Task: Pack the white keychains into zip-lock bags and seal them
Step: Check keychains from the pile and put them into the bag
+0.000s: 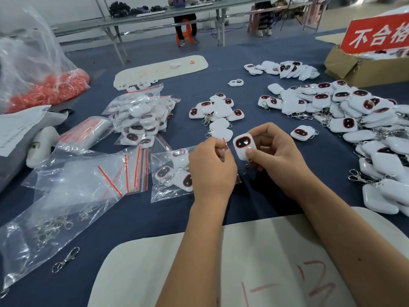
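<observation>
Hands raised, left point(212, 167) pinching bag point(170, 173) edge, right point(274, 149) gripping keychain point(244, 146)

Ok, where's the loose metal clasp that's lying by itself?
In the head view, the metal clasp lies lower left on the blue tablecloth, just below the clear bag of clasps.

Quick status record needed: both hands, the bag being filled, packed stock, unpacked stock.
left hand: pinches red zip edge of the open bag
right hand: holds one white keychain beside the bag mouth
open bag: holds several keychains, unsealed
filled bags: piled behind, left of centre
empty bags: spread at left
loose keychains: large heap at right
</observation>
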Demonstrator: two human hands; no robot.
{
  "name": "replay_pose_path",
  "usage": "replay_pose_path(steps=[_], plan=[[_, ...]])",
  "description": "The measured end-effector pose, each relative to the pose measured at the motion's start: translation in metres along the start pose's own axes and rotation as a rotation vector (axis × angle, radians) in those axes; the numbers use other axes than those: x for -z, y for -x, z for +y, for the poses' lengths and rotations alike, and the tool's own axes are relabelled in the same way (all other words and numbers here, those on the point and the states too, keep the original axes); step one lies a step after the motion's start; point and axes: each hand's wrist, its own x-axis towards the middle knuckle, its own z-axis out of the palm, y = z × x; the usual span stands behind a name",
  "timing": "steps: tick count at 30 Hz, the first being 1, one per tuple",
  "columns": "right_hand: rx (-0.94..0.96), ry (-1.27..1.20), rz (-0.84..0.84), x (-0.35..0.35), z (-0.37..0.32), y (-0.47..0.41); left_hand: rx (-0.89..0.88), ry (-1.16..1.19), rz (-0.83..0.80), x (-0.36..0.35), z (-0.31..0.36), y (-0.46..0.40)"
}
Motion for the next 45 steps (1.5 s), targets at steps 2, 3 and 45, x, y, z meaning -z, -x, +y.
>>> replay_pose_path(steps=[2,3,45], plan=[[0.012,0.024,-0.002,0.0,0.0,0.0,0.013,-0.085,-0.013,0.0,0.003,0.001],[0.018,0.025,0.001,0.001,0.0,0.0,0.024,-0.141,-0.031,0.0,0.004,0.002],[0.03,0.209,-0.001,-0.038,0.0,0.008,-0.248,0.157,0.195,0.013,0.013,0.0]])
